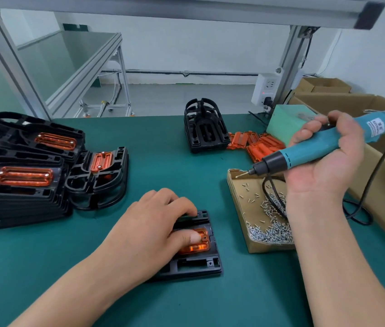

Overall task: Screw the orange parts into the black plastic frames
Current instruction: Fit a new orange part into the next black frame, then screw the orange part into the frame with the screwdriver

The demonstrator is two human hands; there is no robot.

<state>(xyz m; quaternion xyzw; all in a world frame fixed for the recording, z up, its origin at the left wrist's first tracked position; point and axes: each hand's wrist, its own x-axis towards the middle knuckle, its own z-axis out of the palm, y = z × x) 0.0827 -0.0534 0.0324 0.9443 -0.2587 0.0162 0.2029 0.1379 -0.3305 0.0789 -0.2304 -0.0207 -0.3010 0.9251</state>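
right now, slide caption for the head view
Left hand presses orange part into black frame; right hand holds electric screwdriver near screw box.

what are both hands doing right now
left hand: open, pressing on the orange part in the black frame
right hand: grips the electric screwdriver
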